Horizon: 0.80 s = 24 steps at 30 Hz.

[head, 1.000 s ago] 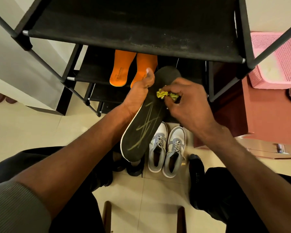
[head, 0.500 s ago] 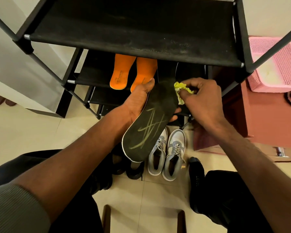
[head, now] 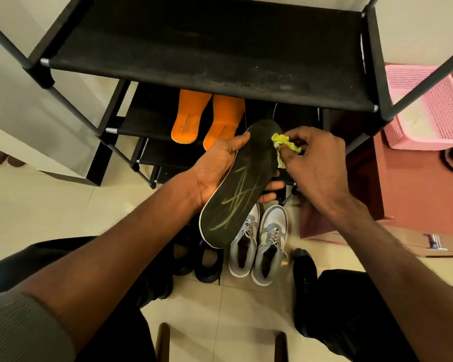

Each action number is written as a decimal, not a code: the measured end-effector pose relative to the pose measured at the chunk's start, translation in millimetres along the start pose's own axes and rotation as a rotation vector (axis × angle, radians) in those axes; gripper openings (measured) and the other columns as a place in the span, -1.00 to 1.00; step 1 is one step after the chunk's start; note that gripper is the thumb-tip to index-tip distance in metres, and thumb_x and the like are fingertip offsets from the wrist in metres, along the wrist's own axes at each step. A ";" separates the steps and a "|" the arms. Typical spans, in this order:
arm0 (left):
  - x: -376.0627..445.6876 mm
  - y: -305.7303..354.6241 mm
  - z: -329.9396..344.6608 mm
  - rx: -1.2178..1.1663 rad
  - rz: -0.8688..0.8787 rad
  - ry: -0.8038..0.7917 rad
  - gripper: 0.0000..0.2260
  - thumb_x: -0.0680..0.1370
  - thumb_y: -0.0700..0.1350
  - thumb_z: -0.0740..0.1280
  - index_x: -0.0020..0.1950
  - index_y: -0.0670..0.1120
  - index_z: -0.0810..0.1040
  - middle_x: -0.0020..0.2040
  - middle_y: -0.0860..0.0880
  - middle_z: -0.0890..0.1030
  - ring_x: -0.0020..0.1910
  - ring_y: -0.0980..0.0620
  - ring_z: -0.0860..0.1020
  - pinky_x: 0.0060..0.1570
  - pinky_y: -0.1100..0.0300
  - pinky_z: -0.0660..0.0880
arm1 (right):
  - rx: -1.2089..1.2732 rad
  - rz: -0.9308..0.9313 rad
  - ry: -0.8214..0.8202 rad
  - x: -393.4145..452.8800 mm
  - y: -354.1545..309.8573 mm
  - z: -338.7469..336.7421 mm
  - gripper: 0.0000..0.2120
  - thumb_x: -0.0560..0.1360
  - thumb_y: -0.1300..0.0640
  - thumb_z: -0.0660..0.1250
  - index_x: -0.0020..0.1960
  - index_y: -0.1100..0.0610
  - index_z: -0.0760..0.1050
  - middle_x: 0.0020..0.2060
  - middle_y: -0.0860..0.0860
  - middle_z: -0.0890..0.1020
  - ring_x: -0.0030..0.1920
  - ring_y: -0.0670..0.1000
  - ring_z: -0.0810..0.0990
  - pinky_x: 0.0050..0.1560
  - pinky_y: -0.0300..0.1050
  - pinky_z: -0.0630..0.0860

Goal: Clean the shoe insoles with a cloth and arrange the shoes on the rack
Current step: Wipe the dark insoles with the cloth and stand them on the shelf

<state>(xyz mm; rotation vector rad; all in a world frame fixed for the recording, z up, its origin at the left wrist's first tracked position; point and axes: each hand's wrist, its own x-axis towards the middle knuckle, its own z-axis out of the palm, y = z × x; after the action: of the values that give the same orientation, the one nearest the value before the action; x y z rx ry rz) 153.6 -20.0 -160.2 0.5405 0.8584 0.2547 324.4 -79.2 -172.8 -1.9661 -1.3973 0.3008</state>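
While pinching a crumpled yellow-green cloth in the right hand, wiping toe of long black foam insole gripped by left hand, centre frame. Cleaning step apparently ongoing; next, likely strokes toward heel. Below: grey-and-white sneakers; above: black fabric-shelved rack.

Top shelf of the rack: bare fabric, open from above and from the front. Second shelf: two orange insoles take the middle; free room to their left, the right part hidden in shadow. Front of the lower shelves: blocked by the left hand, the dark insole and the right hand. Floor below: grey sneakers and black shoes side by side; bare tile to the left. Right flank: pink basket just beside the rack post.
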 end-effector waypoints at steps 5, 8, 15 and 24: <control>2.8 -2.4 2.3 -0.005 0.093 -0.013 -0.48 0.70 0.05 0.09 -0.15 -0.12 0.77 -0.14 -0.15 0.71 -0.19 -0.09 0.68 0.03 -0.03 0.55 | -0.019 -0.092 -0.110 -7.4 -2.6 6.3 -0.82 0.55 0.16 0.46 0.14 0.08 0.72 -0.04 -0.05 0.67 -0.06 -0.07 0.64 0.02 -0.02 0.63; 5.1 -2.3 1.7 -0.037 0.117 -0.030 -0.56 0.69 0.03 0.12 -0.05 -0.13 0.74 -0.09 -0.16 0.70 -0.17 -0.10 0.67 -0.04 -0.04 0.60 | -0.035 -0.079 -0.127 -5.6 -0.9 3.5 -0.81 0.56 0.17 0.46 0.16 0.09 0.71 -0.05 -0.09 0.64 -0.06 -0.11 0.60 -0.03 -0.25 0.53; -1.6 -6.0 9.2 -0.039 0.215 -0.109 -0.48 0.74 0.09 0.07 -0.09 -0.05 0.77 -0.13 -0.08 0.71 -0.14 -0.06 0.62 0.02 0.04 0.56 | 0.114 -0.067 -0.150 -10.7 -5.1 7.9 -0.86 0.57 0.19 0.46 0.12 0.11 0.70 -0.04 -0.09 0.61 -0.26 -0.07 0.69 -0.20 -0.08 0.69; -1.5 -5.3 1.9 -0.174 0.189 -0.057 -0.64 0.72 0.05 0.16 0.15 -0.15 0.65 -0.01 -0.10 0.69 -0.07 -0.02 0.69 0.05 0.12 0.63 | 0.139 -0.382 -0.183 -37.1 -34.5 11.2 -0.79 0.55 0.23 0.45 0.17 0.18 0.70 -0.03 0.00 0.65 -0.06 -0.01 0.64 -0.08 -0.01 0.63</control>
<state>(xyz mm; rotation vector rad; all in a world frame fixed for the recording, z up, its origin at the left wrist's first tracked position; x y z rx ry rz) 154.1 -25.8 -161.1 0.4641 0.7223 0.4802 278.3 -101.9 -165.9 -1.5508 -1.7819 0.3943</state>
